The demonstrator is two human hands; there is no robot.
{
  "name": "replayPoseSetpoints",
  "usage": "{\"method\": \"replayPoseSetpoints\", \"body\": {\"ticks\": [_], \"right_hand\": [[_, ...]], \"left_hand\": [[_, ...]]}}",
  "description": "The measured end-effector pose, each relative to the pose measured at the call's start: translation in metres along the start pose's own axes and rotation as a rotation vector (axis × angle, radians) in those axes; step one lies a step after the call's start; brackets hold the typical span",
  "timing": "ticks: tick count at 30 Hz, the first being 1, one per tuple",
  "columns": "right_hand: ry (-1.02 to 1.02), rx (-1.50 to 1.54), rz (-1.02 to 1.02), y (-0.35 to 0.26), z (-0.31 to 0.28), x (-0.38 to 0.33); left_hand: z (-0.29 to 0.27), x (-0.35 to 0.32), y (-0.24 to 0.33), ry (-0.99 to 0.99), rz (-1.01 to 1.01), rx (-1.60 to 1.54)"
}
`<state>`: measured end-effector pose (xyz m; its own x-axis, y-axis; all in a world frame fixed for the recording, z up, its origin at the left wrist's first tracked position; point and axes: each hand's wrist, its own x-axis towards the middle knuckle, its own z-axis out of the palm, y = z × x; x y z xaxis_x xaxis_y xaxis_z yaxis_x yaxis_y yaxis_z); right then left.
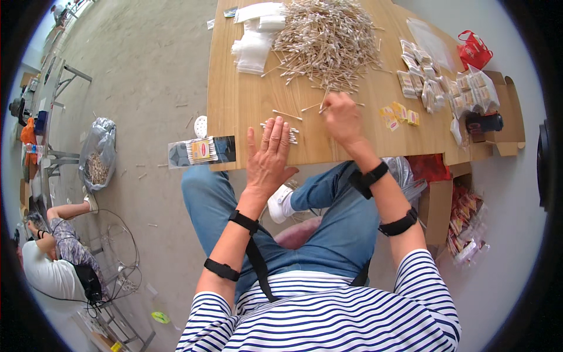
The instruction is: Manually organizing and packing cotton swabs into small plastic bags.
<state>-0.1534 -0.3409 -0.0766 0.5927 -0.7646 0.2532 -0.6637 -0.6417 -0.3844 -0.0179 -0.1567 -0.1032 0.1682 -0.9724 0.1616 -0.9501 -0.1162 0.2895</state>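
My left hand (270,155) lies flat on the table's near edge, fingers stretched out over a small group of cotton swabs (294,136); the palm hides part of them. One loose swab (287,115) rests just beyond its fingertips. Farther right, my right hand (346,120) is closed in a pinch at the near fringe of a big heap of cotton swabs (328,44). A swab (323,107) pokes out from its fingers; whether it grips more than one is hidden. Left of my left hand, a bundle of swabs with a yellow label (202,151) sits on a dark patterned sheet.
Clear plastic bags (253,51) lie left of the heap. Yellow cards (400,112) and packed swab bundles (419,73) are on the right, near a red bag (474,50) and a cardboard box (507,111). A person (56,270) is at the far left, near a bag of swabs (98,155).
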Motion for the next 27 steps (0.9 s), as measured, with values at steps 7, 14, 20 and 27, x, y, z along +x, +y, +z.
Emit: {"method": "replayPoseSetpoints", "body": {"ticks": [7, 14, 20, 27], "right_hand": [[-0.132, -0.080, 0.096, 0.029, -0.008, -0.017], [-0.142, -0.010, 0.018, -0.032, 0.028, 0.019], [-0.077, 0.111, 0.006, -0.052, 0.025, 0.004], [-0.128, 0.170, -0.077, -0.060, 0.032, -0.018]], "left_hand": [[0.000, 0.001, 0.002, -0.002, 0.010, 0.007], [0.001, 0.002, 0.002, 0.014, 0.020, 0.015], [0.000, -0.002, 0.000, -0.018, -0.008, 0.016], [-0.002, 0.001, 0.001, 0.003, 0.018, 0.006]]}}
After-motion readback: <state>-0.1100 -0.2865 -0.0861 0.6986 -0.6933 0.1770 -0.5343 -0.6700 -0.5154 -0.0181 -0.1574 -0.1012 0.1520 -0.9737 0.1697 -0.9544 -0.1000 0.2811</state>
